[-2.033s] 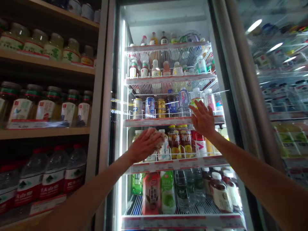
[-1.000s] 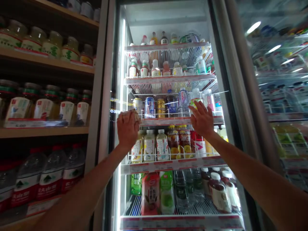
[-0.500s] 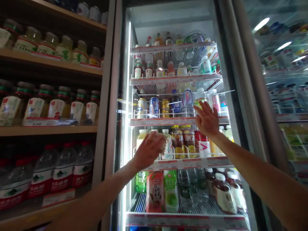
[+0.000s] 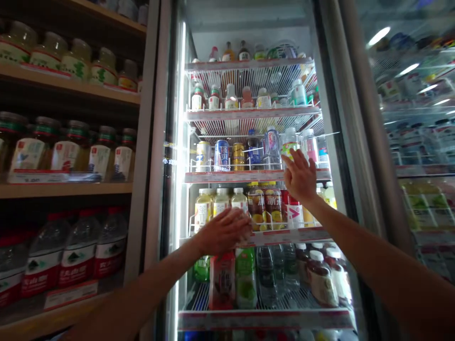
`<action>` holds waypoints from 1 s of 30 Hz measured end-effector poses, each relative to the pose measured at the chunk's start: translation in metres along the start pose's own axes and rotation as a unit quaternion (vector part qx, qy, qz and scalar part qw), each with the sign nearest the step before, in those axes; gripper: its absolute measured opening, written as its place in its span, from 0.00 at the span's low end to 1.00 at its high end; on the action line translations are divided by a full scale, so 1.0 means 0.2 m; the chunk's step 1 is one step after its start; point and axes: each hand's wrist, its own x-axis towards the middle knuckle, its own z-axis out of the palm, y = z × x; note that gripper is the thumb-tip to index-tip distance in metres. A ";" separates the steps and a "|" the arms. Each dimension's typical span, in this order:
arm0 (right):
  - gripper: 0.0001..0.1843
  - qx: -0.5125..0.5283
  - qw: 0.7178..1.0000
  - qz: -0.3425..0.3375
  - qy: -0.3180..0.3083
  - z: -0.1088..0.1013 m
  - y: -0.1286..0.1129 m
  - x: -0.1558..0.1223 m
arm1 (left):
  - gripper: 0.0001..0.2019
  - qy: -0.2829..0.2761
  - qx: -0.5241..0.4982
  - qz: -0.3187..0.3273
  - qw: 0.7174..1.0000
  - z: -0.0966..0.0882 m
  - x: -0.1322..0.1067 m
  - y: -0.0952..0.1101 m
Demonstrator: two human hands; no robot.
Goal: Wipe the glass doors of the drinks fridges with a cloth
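I face a lit drinks fridge behind a glass door. My left hand presses on the glass in front of the price strip below the yellow tea bottles. Its fingers are curled over a pale wad of cloth, which is mostly hidden by the hand. My right hand lies flat on the glass higher up and to the right, fingers spread and holding nothing. It covers the shelf edge under the cans and small bottles.
Wooden shelves on the left hold jars and large water bottles. The door's dark frame runs down the left side. A second glass-fronted fridge stands to the right. Wire racks inside carry several bottles.
My left hand with the cloth went up to the left edge of the glass, then slid down and right to the lower price strip. My right hand stayed flat in place.
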 end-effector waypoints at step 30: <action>0.22 0.159 0.968 -0.181 -0.072 0.07 -0.72 -0.03 | 0.42 0.068 0.044 -0.295 0.952 0.04 -0.12 -0.11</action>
